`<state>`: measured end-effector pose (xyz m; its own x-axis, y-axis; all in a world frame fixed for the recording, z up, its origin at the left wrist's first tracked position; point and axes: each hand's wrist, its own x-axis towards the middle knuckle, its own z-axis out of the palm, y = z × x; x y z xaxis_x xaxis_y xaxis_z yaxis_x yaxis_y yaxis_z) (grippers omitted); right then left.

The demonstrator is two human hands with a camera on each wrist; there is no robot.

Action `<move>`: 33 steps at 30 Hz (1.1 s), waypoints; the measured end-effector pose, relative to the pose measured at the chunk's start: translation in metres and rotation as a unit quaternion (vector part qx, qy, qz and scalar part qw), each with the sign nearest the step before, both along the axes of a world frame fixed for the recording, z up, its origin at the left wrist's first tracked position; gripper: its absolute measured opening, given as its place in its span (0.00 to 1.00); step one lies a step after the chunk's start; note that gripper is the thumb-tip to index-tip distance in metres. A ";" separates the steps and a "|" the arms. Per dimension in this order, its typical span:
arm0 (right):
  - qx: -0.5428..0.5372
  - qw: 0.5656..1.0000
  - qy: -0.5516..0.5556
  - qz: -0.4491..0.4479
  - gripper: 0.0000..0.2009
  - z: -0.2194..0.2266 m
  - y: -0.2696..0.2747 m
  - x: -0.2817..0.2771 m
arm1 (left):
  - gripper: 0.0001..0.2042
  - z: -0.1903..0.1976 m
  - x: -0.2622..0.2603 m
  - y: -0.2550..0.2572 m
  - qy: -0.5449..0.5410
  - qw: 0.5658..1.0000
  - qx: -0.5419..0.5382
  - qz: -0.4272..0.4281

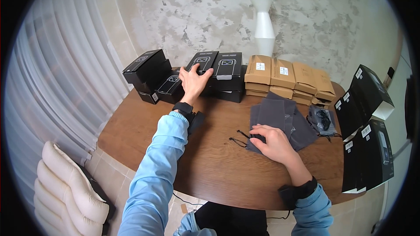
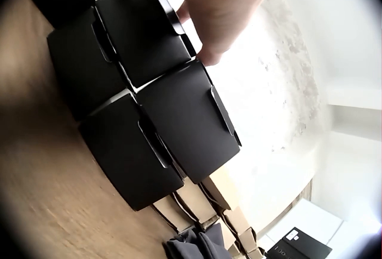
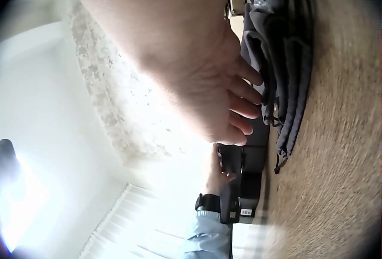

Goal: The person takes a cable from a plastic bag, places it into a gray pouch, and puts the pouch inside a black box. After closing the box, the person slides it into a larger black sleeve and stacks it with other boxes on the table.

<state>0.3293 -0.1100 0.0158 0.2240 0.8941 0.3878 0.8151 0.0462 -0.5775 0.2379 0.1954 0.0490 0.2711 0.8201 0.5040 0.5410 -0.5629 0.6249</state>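
My left hand [image 1: 194, 81] reaches to the middle stack of black boxes. Its thumb and fingers span the upper left black box [image 1: 205, 55], at opposite edges of its lid. Beside that box lies another black box [image 1: 227, 64] with a line drawing on top. From the left wrist, the boxes' dark end flaps [image 2: 185, 122] face the camera. Over a pile of dark grey drawstring pouches [image 1: 273, 113] rests my right hand [image 1: 275, 144], its fingers loosely bent at the pouches' near left side. Black cord ends [image 1: 238, 140] stick out beside its fingertips.
More black boxes [image 1: 146, 67] stand at the back left. Brown cardboard boxes [image 1: 284, 73] are stacked behind the pouches. A clear bag with a black cable [image 1: 323, 120] lies to their right. Tall black boxes [image 1: 372, 153] line the wooden table's [image 1: 218, 166] right edge.
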 end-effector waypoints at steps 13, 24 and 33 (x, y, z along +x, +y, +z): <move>-0.017 1.000 -0.003 -0.008 0.13 0.000 0.000 -0.001 | 0.34 0.013 -0.034 0.008 -0.001 0.999 0.012 -0.032; 0.073 0.993 -0.050 -0.081 0.09 0.006 -0.003 0.018 | 0.29 -0.018 -0.210 -0.136 -0.088 0.990 -0.072 -0.083; -0.040 0.979 -0.147 -0.137 0.16 0.006 -0.013 0.041 | 0.25 0.034 -0.235 -0.201 -0.094 0.992 0.042 -0.077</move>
<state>0.3704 -0.1227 0.0221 0.3484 0.8460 0.4036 0.9223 -0.2326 -0.3086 0.0034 -0.0054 0.0829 0.2840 0.7290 0.6229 0.3229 -0.6844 0.6537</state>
